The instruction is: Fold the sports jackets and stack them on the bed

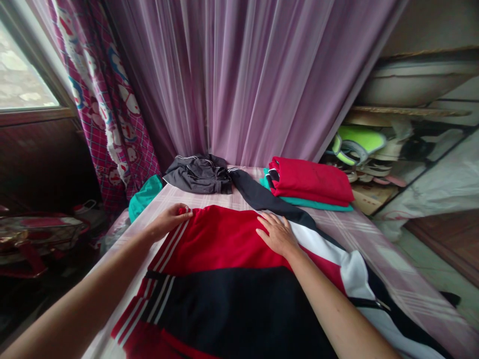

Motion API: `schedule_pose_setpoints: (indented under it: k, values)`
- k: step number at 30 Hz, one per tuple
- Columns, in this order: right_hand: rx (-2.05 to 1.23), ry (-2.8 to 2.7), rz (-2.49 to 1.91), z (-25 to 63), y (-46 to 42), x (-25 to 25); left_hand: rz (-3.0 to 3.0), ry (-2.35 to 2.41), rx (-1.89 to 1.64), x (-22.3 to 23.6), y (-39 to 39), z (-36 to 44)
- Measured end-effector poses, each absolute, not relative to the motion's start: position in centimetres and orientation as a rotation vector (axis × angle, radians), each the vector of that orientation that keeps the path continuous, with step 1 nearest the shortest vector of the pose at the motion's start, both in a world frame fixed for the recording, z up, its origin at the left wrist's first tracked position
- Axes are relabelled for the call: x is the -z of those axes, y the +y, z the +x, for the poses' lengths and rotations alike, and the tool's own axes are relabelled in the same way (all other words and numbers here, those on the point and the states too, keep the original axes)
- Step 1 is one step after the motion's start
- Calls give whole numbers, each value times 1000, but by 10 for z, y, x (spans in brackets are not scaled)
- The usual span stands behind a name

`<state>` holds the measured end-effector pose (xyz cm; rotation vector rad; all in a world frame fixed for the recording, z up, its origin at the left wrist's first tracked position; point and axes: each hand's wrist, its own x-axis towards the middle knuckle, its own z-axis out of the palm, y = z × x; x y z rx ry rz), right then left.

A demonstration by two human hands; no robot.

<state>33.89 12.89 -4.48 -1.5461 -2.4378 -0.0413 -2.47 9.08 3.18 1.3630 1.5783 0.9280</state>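
Red-and-black garment (235,294): spread over the near and middle part of a plaid cloth (402,259), directly in front of the person. A red panel lies at the far end, a black section nearer, and white panels along the right side. White stripes mark the left edge.

Left hand (170,222): positioned at the far left corner of the red panel. Grip: grasping the fabric edge between thumb and fingers.

Right hand (277,234): palm down on the far right part of the red panel, fingers extended. Grip: released; the hand rests on the fabric.

Surroundings: a dark sleeve (258,194) extends beyond the right hand toward a crumpled grey garment (200,174) on the far side. To its right, folded red clothing (312,182) sits on a teal cloth (318,203). Teal fabric (145,197) lies at the far left edge. A purple curtain (262,85) hangs behind; a patterned curtain (112,114) hangs at left.
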Motion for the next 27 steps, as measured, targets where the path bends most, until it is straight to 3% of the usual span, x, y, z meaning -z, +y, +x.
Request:
schedule_pose_setpoints:
  k: [4, 11, 21, 27]
  values:
    - [41, -2430, -1543, 339, 127, 44, 1636, 1890, -868, -30, 95, -29]
    - [37, -2436, -1506, 339, 124, 42, 1770, 2434, -373, 2, 96, -40]
    - [38, -2470, -1365, 345, 115, 35, 1654, 2374, -407, 5, 93, -62]
    - [155, -2436, -1567, 404, 104, 30, 2343, 2126, -501, 21, 75, -30]
